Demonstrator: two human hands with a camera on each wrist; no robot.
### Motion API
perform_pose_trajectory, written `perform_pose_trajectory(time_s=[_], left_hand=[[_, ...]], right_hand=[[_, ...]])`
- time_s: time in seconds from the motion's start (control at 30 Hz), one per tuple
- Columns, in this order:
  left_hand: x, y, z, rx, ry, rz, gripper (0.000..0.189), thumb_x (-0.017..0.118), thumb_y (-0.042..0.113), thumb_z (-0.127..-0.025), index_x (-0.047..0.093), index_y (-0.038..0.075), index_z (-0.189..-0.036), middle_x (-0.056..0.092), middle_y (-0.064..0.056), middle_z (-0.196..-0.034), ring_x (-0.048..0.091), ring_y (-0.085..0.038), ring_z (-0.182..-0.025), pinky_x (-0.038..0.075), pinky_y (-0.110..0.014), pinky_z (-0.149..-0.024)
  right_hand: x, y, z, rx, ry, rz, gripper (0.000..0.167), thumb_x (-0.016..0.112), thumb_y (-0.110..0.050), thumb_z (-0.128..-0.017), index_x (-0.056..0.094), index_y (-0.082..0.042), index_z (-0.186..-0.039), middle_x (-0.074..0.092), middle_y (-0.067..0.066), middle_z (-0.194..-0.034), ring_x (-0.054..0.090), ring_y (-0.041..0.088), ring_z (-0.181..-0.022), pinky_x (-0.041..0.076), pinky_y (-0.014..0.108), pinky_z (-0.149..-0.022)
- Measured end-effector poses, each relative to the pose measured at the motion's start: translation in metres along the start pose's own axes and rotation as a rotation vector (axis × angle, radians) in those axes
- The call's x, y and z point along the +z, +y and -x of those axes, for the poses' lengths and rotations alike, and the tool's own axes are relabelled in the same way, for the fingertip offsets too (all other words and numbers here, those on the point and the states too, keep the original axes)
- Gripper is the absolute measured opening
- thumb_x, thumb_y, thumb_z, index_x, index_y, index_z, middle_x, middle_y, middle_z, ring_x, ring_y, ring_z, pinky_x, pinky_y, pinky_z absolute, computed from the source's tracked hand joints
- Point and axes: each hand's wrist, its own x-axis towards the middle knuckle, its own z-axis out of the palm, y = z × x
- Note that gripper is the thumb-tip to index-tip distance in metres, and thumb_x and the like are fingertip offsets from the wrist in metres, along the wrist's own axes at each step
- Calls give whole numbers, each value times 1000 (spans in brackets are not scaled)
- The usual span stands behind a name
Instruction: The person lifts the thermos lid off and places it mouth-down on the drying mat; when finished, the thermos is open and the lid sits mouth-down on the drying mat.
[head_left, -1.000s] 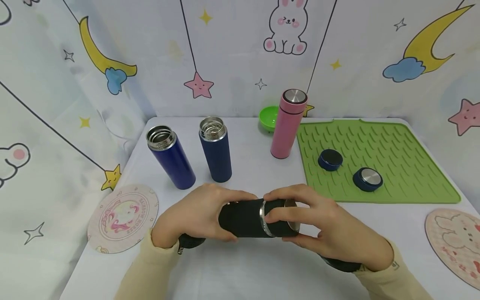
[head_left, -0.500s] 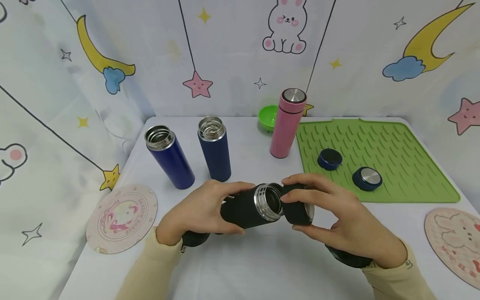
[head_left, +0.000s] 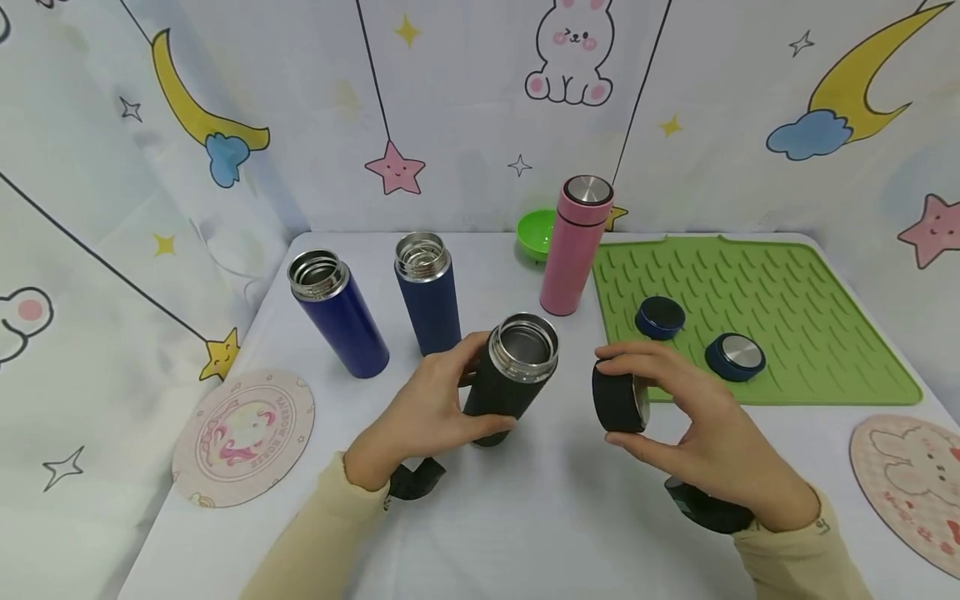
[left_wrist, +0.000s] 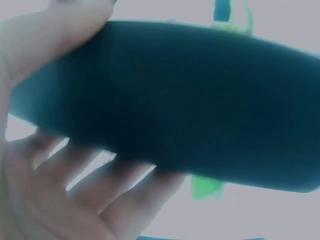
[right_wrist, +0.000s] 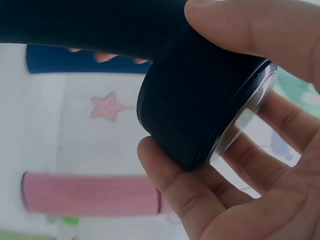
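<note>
My left hand (head_left: pixel 435 400) grips a black thermos bottle (head_left: pixel 502 400) round its body. The bottle leans with its bare steel mouth (head_left: pixel 525 346) up and to the right. Its dark body (left_wrist: pixel 190 105) fills most of the left wrist view. To the right, apart from the bottle, my right hand (head_left: pixel 697 425) pinches its black lid (head_left: pixel 618 396) between thumb and fingers. The lid is on its side, its steel top facing right. In the right wrist view the lid (right_wrist: pixel 195 95) shows close up.
Two lidless blue bottles, one at the left (head_left: pixel 341 317) and one beside it (head_left: pixel 431 296), stand behind my left hand. A capped pink bottle (head_left: pixel 573 250) stands near a green bowl (head_left: pixel 535 235). Two blue lids (head_left: pixel 660 317) lie on the green mat (head_left: pixel 817 333). Round coasters (head_left: pixel 243 437) lie at both sides.
The black lid has come off the black bottle and moved right with my right hand. My left hand has tipped the bottle from lying level to mouth-up.
</note>
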Motion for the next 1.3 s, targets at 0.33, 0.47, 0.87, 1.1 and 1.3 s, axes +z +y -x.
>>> perform_pose_trajectory(time_s=[0.33,0.47,0.87,1.1,1.3], left_hand=[[22,-3,-24,-148,177,-4,89,89,15,-83,36,11,-154,59,-4,-145,60,-22,-134,53,-48,-111],[30,-2,-38,-211,233,-24,92,86,18,-86,30,10,-158,53,-8,-152,56,-25,-139,48,-47,-116],[39,-12,-72,-265,326,-39,92,76,20,-96,14,9,-163,37,-14,-162,43,-28,-149,35,-49,-126],[42,-21,-87,-290,364,-55,93,75,21,-96,12,8,-163,33,-15,-163,40,-30,-151,35,-50,-126],[42,-25,-97,-292,413,-70,93,75,20,-96,12,7,-162,33,-17,-163,43,-33,-149,36,-52,-124]], right_hand=[[14,52,13,80,-21,133,78,97,-7,-68,63,-15,-138,65,-1,-131,54,-1,-95,48,5,-89],[16,65,15,109,-16,201,76,96,-10,-70,64,-15,-139,66,-1,-125,52,0,-90,47,8,-85],[19,96,23,300,2,298,73,90,-6,-77,58,-5,-143,64,20,-136,67,36,-115,58,53,-87],[14,103,27,448,5,308,70,89,-10,-80,58,-6,-143,61,28,-135,62,49,-118,54,66,-89],[12,110,30,520,5,333,71,88,-13,-82,57,-5,-145,56,32,-133,57,54,-118,48,71,-90]])
